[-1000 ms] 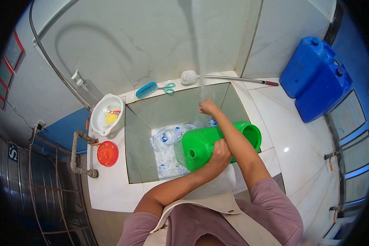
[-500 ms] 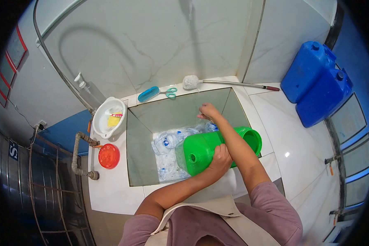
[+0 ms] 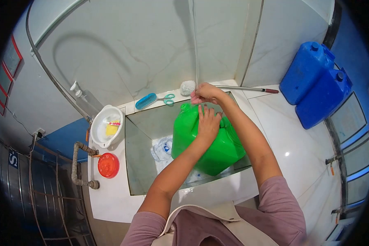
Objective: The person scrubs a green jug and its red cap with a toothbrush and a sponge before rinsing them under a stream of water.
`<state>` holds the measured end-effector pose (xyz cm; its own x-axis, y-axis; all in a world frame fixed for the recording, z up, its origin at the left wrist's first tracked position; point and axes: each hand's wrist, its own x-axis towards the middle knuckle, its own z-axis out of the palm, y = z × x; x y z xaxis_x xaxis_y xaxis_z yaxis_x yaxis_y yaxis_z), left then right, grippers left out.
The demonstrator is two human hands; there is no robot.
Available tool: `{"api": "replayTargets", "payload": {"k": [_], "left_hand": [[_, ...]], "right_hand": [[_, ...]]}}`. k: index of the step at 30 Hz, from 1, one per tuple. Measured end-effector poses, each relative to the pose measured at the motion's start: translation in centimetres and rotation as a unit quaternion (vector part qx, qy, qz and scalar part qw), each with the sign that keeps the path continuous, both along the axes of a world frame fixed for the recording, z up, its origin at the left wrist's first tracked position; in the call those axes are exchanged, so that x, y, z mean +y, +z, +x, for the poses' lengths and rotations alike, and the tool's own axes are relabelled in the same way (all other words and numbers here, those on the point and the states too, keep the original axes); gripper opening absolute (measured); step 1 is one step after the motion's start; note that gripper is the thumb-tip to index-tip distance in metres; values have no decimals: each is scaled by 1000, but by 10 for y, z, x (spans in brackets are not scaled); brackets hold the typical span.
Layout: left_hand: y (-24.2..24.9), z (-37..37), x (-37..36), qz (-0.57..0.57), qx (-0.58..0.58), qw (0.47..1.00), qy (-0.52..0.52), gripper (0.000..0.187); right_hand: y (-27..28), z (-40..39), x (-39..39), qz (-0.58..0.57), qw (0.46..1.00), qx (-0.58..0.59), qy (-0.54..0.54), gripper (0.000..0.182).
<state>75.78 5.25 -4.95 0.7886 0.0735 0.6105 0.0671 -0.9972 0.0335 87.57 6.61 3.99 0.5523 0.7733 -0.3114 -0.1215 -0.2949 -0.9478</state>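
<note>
A green plastic jerrycan (image 3: 211, 153) stands tilted over the sink basin (image 3: 145, 121), its small spout pointing to the back. My left hand (image 3: 209, 125) grips it near the top, fingers laid over the handle area. Just above and behind, my right hand (image 3: 207, 93) has its fingers curled together beside the spout; whether anything is in them is hidden. A thin pale line, apparently a water stream (image 3: 196, 49), comes down to my right hand. Clear plastic bottles (image 3: 163, 148) with blue parts lie in suds at the basin bottom, partly hidden by the jerrycan.
Along the back ledge are a blue brush (image 3: 146, 101), teal-handled scissors (image 3: 168, 99) and a long-handled white brush (image 3: 187, 87). On the left stand a pump bottle (image 3: 88, 100), a white bowl (image 3: 106, 127) with a yellow sponge, and a red lid (image 3: 108, 165). Blue jerrycans (image 3: 315, 82) stand right.
The green jerrycan has turned and lifted, its spout swinging from the front to the back. My left hand moved up with it, and my right hand moved slightly up and back.
</note>
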Motion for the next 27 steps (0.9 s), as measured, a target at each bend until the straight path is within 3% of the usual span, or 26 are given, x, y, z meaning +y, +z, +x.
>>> {"api": "replayTargets", "payload": {"k": [2, 7, 9, 11, 13, 18, 22, 25, 27], "left_hand": [[-3, 11, 4, 15, 3, 1000, 4, 27], [-2, 25, 10, 17, 62, 997, 35, 20], [-1, 25, 16, 36, 38, 998, 37, 24], [-2, 25, 23, 36, 32, 998, 33, 28], [-2, 26, 31, 37, 22, 999, 28, 31], [1, 16, 59, -74, 65, 994, -36, 37], [17, 5, 90, -7, 8, 995, -95, 37], [20, 0, 103, 0, 41, 996, -82, 34], [28, -2, 111, 49, 216, 975, 4, 40]], "right_hand": [[10, 3, 0, -33, 996, -24, 85, 18], [23, -5, -1, -31, 996, -22, 76, 16], [15, 3, 4, -27, 998, -10, 47, 15], [4, 7, 11, -7, 991, -46, 124, 17], [6, 8, 11, 3, 995, -25, 100, 16], [8, 6, 11, -22, 993, -38, 114, 15], [8, 6, 10, -11, 990, -100, 99, 13], [15, 4, 9, -18, 986, -110, 125, 13], [21, 3, 11, -26, 983, -99, 154, 14]]}}
